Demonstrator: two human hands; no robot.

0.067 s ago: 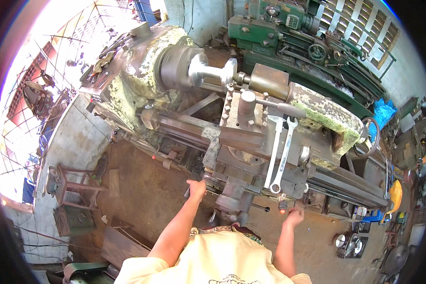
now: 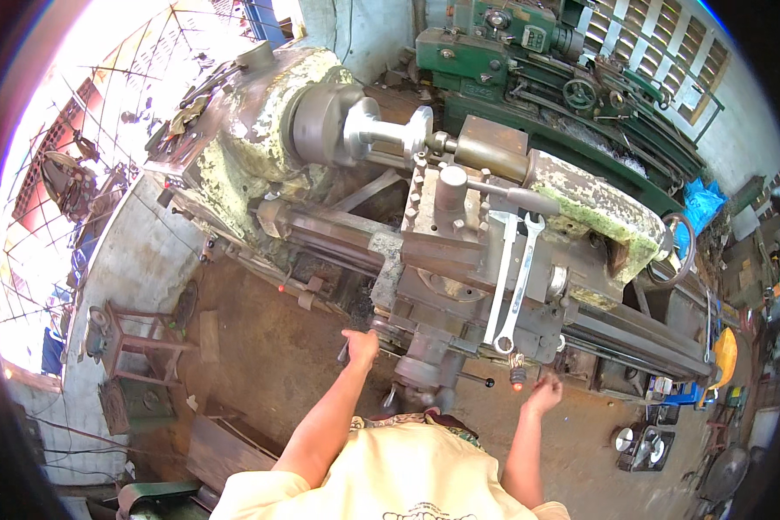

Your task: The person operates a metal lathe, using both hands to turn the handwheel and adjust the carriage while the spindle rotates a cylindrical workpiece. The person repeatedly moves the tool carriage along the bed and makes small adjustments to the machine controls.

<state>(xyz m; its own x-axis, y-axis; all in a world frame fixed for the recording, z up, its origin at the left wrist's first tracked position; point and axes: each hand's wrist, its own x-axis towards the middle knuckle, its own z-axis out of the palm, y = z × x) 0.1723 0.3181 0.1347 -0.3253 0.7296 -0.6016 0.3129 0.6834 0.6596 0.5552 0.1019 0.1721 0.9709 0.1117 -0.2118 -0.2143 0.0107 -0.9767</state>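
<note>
My left hand point(image 2: 361, 348) is closed around a dark crank handle point(image 2: 343, 354) at the front of the lathe carriage. To the right, my right hand point(image 2: 544, 394) has its fingers curled in, just beside an orange-tipped lever knob point(image 2: 517, 376); whatever it may hold is hidden. A shiny metal workpiece point(image 2: 390, 132) sits between the chuck point(image 2: 325, 126) and the tailstock centre point(image 2: 442, 143). Behind my hands stands the tool post point(image 2: 450, 189) with its clamping handle point(image 2: 529, 202). An adjustable wrench point(image 2: 500, 282) and a combination wrench point(image 2: 521, 286) rest on the carriage, right of the tool post.
A green lathe point(image 2: 537, 95) stands behind, along the wall. The tailstock handwheel point(image 2: 672, 251) and a blue plastic bag point(image 2: 702, 208) are at the right. Below the headstock point(image 2: 243, 165), a wooden stool point(image 2: 147, 338) stands on the floor at left. A short ball-ended lever point(image 2: 477, 379) juts from the carriage.
My right hand has shifted slightly up and to the right beside the orange-tipped knob. My left hand stays on the crank handle.
</note>
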